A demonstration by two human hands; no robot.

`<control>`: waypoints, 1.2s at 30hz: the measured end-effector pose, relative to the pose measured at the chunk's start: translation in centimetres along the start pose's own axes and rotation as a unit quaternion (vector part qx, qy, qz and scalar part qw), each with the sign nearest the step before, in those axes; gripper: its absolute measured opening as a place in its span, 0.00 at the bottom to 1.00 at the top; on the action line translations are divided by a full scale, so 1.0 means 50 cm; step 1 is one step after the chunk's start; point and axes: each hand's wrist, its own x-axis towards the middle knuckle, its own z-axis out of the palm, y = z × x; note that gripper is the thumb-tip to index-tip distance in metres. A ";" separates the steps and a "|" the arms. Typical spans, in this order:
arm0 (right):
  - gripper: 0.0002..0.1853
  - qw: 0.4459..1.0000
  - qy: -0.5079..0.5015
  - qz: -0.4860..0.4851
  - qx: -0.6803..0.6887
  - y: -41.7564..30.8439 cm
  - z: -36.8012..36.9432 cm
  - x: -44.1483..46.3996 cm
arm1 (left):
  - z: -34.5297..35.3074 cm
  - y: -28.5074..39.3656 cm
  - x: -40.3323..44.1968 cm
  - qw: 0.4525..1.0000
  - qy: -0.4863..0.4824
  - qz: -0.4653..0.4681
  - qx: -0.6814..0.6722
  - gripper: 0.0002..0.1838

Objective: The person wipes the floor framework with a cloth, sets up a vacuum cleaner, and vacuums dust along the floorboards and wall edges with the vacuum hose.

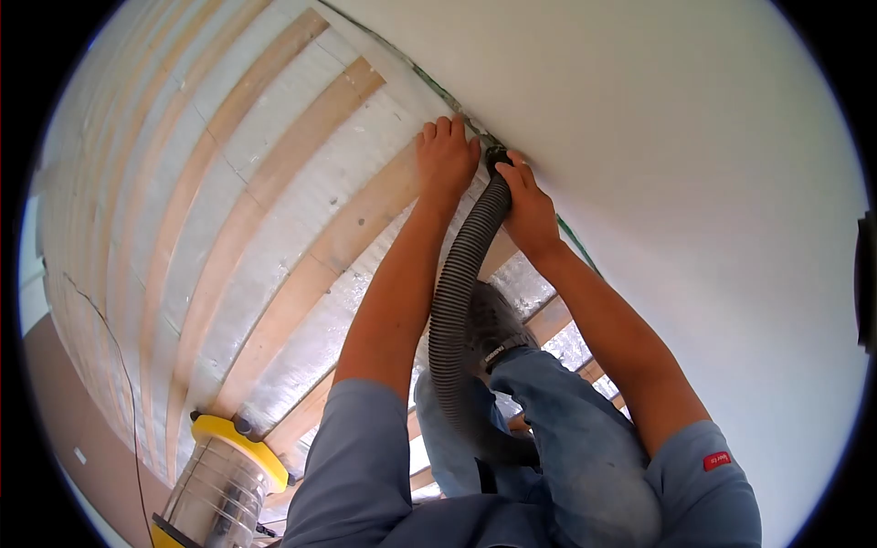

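Note:
My right hand [528, 208] is closed around the end of a black ribbed vacuum hose [457, 283]. The hose's mouth sits at the gap where the white wall [713, 183] meets the floor. From there the hose curves back between my arms and over my legs. Just left of the hose end, my left hand [448, 163] lies on the end of a wooden batten [365, 219] close to the wall, its fingers stretched forward and holding nothing. A green strip [438, 89] runs along the foot of the wall.
Parallel wooden battens cross the floor, with silvery foil sheeting [315, 146] between them. A vacuum cleaner [219, 479] with a yellow rim and clear drum stands at lower left. A thin cable [123, 365] trails beside it. My jeans-clad knees [585, 429] are below the hose.

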 end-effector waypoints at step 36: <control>0.29 0.997 -0.018 0.055 0.049 0.023 -0.042 -0.071 | -0.009 0.029 -0.059 0.996 -0.069 0.054 -0.011 0.25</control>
